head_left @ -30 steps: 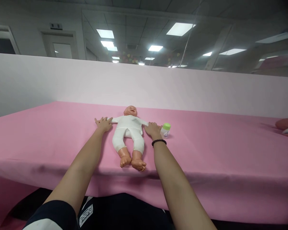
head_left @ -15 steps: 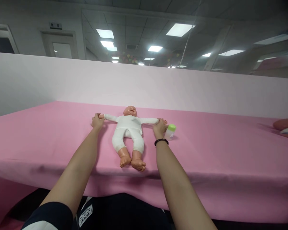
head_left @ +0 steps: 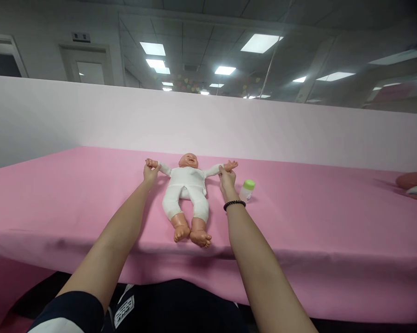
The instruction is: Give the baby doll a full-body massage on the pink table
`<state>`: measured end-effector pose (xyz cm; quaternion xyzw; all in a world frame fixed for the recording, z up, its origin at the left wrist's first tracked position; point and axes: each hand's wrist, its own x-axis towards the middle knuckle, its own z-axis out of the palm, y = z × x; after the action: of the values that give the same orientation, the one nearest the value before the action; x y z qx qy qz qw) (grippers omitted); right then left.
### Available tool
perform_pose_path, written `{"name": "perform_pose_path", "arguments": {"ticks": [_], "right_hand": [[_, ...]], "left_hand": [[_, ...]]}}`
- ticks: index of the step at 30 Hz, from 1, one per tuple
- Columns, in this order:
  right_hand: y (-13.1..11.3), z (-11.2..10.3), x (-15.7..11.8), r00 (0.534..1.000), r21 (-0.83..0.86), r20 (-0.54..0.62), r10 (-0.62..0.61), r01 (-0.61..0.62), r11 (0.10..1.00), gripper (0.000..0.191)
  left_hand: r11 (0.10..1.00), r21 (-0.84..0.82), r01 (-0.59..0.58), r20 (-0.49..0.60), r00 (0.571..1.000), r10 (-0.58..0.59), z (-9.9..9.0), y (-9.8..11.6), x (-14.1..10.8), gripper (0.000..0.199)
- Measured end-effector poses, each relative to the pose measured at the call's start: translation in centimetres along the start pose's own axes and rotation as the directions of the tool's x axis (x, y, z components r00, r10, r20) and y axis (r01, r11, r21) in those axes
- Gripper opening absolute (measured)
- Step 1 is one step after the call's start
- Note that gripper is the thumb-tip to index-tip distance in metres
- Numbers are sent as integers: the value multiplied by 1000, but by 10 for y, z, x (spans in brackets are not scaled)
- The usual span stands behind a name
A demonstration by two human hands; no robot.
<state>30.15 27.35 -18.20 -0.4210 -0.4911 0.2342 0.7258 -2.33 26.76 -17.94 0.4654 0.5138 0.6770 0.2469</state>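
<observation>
The bottle (head_left: 247,190) stands upright just beyond your right wrist, to the right of the doll (head_left: 186,181), with its bright green cap (head_left: 249,184) on. Its body is pale and looks cloudy, with a small dark mark low on the side facing you; you cannot tell from here how full it is or what is in it. The bottle's foot is partly covered from view by the dark beaded bracelet (head_left: 235,203) on your wrist. The doll lies on its back on the pink cover (head_left: 315,208), near the middle of the table, its head (head_left: 188,160) toward the white panel (head_left: 208,120) and its bare feet (head_left: 199,233) toward you, close to the front edge. It wears a white suit with long sleeves and legs that end above the ankles. Your left hand (head_left: 150,175) is narrowed around the doll's arm on that side, near the cuff, and the doll's small hand pokes out above your fingers. Your right hand (head_left: 227,178) is likewise closed on the other arm by the cuff, with the doll's open hand showing past your grip. Both doll arms are spread outward from the shoulders. Well apart, at the far right edge of your view, a rounded, tan-coloured object (head_left: 412,180) lies beside something pale; both are cut off, so you cannot tell what they are.
</observation>
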Motion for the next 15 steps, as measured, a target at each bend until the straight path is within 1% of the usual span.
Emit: {"name": "perform_pose_path", "arguments": {"ticks": [1, 2, 3, 4, 5, 7, 8, 9, 10, 11, 13, 14, 15], "right_hand": [[-3, 2, -1, 1000, 70, 24, -14, 13, 997, 71], [-7, 5, -2, 996, 117, 73, -41, 32, 993, 67], [-12, 7, -5, 989, 156, 134, -66, 44, 987, 62], [-18, 9, -10, 974, 179, 211, -85, 47, 983, 56], [-23, 12, -15, 945, 168, 312, -93, 42, 985, 50], [-34, 15, -27, 855, 55, 515, -67, 45, 997, 39], [-38, 16, -32, 812, -26, 583, -36, 62, 998, 36], [-41, 17, -36, 784, -100, 621, -6, 86, 991, 34], [-44, 18, -40, 770, -154, 638, 13, 111, 982, 33], [-45, 19, -42, 766, -184, 642, 21, 128, 975, 34], [-45, 21, -43, 774, -185, 633, 14, 135, 973, 36], [-44, 22, -42, 784, -166, 621, 4, 126, 978, 35], [-42, 23, -40, 804, -142, 595, -7, 113, 983, 35]], "left_hand": [[999, -14, -36, 38, 999, 36, 2, 2, -1, 33], [996, -31, -78, 88, 993, 81, 4, 3, -3, 31], [991, -48, -129, 149, 980, 134, 6, 4, -6, 30], [982, -60, -180, 223, 956, 189, 8, 5, -9, 30], [972, -63, -225, 313, 921, 233, 11, 6, -13, 30], [953, -40, -300, 501, 819, 279, 16, 7, -21, 35], [942, -18, -335, 572, 769, 284, 19, 7, -25, 38], [930, 8, -368, 620, 732, 284, 21, 7, -27, 41], [917, 32, -396, 645, 710, 284, 22, 7, -30, 43], [907, 52, -418, 652, 702, 286, 23, 7, -31, 43], [901, 65, -429, 646, 706, 290, 24, 6, -31, 43], [905, 61, -422, 635, 716, 291, 25, 4, -30, 43], [913, 57, -403, 605, 742, 289, 25, 2, -29, 45]]}}
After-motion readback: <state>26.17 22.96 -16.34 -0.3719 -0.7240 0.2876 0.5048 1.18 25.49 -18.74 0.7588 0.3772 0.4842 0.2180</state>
